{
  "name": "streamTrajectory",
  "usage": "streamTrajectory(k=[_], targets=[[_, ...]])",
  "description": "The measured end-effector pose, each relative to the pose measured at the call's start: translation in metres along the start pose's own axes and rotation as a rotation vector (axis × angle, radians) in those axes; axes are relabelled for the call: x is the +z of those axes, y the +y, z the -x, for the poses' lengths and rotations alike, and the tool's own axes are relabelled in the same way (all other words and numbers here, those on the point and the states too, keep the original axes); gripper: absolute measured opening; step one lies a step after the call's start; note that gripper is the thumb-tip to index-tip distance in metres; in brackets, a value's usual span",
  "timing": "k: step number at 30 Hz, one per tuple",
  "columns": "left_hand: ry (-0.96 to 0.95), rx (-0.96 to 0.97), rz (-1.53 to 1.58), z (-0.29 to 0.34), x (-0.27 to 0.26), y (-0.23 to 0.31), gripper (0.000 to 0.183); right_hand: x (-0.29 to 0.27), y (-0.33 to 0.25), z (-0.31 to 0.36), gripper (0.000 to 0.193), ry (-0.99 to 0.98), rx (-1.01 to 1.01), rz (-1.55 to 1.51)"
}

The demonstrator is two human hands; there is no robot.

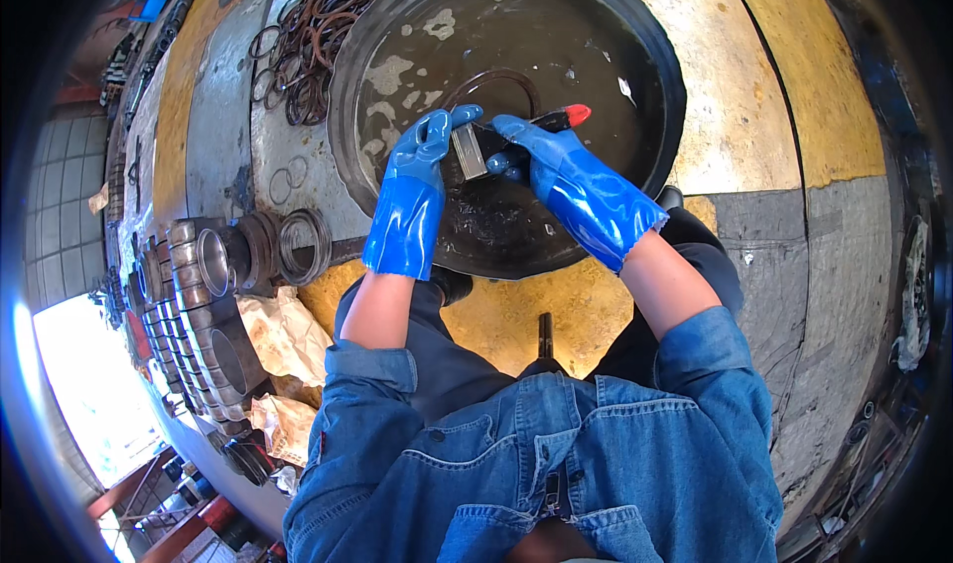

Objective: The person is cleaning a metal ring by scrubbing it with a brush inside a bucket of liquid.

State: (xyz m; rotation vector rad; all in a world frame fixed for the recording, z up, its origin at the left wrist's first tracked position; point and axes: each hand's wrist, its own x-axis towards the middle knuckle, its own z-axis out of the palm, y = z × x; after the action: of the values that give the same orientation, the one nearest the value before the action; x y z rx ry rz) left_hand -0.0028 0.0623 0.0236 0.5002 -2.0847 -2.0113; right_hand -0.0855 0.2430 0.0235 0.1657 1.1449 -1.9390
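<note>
We see glossy blue rubber gloves on the left hand (417, 181) and right hand (561, 171) — wet-looking and smooth. The small block (469, 152) between them looks like dull grey metal. The black basin (650, 62) seems matt, holding dark, shiny liquid. The brush handle (562, 118) looks like red-and-black plastic. Steel rings (298, 245) beside it gleam — machined, smooth. The floor (764, 96) is rough, worn painted concrete. The jacket (556, 464) is denim cloth.
</note>
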Motion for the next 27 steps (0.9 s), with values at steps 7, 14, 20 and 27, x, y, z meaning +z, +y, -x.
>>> streamTrajectory(k=[7, 14, 20, 27], targets=[[-0.003, -0.084, 0.141, -0.002, -0.001, 0.006, 0.042, -0.005, 0.017, 0.0, 0.03, 0.093, -0.247, 1.198], [-0.053, -0.311, -0.058, -0.002, -0.005, 0.018, 0.043, -0.018, 0.007, -0.011, 0.035, 0.246, -0.764, 1.84], [-0.119, -0.259, -0.139, -0.003, -0.002, -0.001, 0.042, -0.017, -0.021, 0.016, 0.017, 0.284, -0.851, 1.627], [-0.44, 0.543, -0.815, -0.007, 0.007, -0.005, 0.028, -0.026, -0.051, 0.009, 0.028, 0.379, -0.448, 1.374]])
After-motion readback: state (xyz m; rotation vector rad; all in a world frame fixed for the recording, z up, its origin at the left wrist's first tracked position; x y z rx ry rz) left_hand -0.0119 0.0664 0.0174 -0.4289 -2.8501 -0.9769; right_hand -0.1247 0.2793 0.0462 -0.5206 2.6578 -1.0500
